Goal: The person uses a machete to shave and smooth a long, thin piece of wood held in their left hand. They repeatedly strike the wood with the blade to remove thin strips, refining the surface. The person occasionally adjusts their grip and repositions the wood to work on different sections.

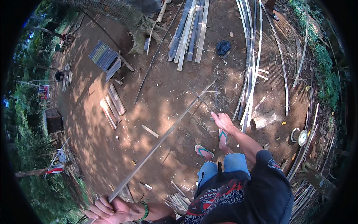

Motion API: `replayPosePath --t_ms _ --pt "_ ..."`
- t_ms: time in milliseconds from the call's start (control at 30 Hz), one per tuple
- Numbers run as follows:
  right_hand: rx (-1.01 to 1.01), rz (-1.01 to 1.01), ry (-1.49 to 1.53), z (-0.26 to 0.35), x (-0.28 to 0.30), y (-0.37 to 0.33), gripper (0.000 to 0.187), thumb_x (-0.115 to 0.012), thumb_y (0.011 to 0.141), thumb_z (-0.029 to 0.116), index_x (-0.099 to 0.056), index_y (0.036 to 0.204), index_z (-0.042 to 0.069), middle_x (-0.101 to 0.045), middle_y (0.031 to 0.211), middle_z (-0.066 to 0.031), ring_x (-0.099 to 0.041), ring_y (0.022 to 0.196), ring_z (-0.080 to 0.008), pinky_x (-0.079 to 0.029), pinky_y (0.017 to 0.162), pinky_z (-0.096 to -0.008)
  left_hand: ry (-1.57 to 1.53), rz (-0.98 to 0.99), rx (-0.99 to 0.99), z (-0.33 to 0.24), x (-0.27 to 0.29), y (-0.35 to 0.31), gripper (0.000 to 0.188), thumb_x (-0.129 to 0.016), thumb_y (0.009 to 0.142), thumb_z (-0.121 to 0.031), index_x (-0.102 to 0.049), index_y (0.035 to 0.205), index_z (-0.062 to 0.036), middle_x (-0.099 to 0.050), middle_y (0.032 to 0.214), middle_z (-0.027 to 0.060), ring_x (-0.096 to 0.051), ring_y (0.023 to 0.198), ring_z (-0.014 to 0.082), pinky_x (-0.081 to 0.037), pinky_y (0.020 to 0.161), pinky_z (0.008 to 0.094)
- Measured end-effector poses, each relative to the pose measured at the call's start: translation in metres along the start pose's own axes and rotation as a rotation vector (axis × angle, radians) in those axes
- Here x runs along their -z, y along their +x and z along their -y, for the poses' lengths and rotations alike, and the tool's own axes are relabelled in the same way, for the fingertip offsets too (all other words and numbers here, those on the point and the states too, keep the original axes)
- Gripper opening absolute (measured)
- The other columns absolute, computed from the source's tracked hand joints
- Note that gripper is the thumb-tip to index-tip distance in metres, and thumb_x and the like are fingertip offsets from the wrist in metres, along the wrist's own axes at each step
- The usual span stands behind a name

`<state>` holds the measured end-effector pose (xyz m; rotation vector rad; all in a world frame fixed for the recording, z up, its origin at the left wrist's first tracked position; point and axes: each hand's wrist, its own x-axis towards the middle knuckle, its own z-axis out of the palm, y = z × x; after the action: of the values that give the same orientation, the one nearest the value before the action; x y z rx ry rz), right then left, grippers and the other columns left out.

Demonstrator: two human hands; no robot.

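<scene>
My left hand (108, 210), at the lower left with a green band on its wrist, is closed round the near end of a long bamboo strip (160, 141). The strip slants up and away to the right, its far end above bare soil. My right hand (224, 122) is held out in front of my body, its fingers closed. From it a thin dark blade-like tool (201, 99) points up and to the left, crossing close to the strip's far part. Whether the tool touches the strip I cannot tell.
Split bamboo lengths (190, 31) lie ahead, and long thin strips (250, 59) at the right. A cut log (264, 120) and a round spool-like thing (302, 137) are on the right. A low bamboo bench (103, 56) stands at the left near a tree trunk (140, 35).
</scene>
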<state>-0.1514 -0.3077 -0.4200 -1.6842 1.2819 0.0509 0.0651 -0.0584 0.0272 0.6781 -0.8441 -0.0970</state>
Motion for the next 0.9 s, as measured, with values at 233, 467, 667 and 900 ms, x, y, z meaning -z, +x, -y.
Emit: replayPosePath --t_ms 233,467,667,900 --pt "0.441 -0.028 0.117 0.010 -0.013 -0.013 0.061 -0.049 0.096 0.055 -0.071 0.088 -0.002 -0.067 0.091 -0.0307 -0.064 0.093 -0.0490 -0.050 0.085 -0.0510 0.092 -0.028 -0.023 0.002 -0.011 0.011 0.052 -0.042 0.101 -0.055 -0.040 0.074 -0.0101 -0.033 0.057 -0.0008 -0.032 0.047 0.0095 -0.028 0.050 0.0241" --pt "-0.258 0.141 -0.017 -0.072 -0.010 0.015 0.082 -0.038 0.093 0.070 -0.073 0.097 -0.004 -0.069 0.102 -0.0303 -0.064 0.111 -0.0406 -0.047 0.100 -0.0447 0.156 -0.065 -0.046 0.003 0.003 0.015 0.053 -0.039 0.102 -0.054 -0.040 0.073 -0.0093 -0.031 0.057 -0.0001 -0.031 0.050 0.0098 -0.027 0.049 0.0242" --pt "-0.344 0.392 0.260 -0.021 -0.055 -0.060 0.083 -0.044 0.090 0.072 -0.072 0.092 -0.006 -0.070 0.088 -0.0276 -0.071 0.087 -0.0372 -0.053 0.081 -0.0441 0.425 -0.469 -0.142 0.015 -0.026 0.026 0.052 -0.038 0.103 -0.051 -0.045 0.075 -0.0073 -0.032 0.058 -0.0004 -0.034 0.052 0.0124 -0.033 0.050 0.0261" --pt "-0.305 0.155 0.747 0.034 -0.084 -0.103 0.044 -0.069 0.090 0.042 -0.061 0.077 0.001 -0.064 0.062 -0.0133 -0.062 0.051 -0.0237 -0.048 0.048 -0.0378 0.433 -0.625 -0.125 0.020 0.003 0.031 0.040 -0.039 0.104 -0.046 -0.048 0.091 -0.0089 -0.032 0.063 -0.0014 -0.035 0.056 0.0109 -0.038 0.056 0.0248"
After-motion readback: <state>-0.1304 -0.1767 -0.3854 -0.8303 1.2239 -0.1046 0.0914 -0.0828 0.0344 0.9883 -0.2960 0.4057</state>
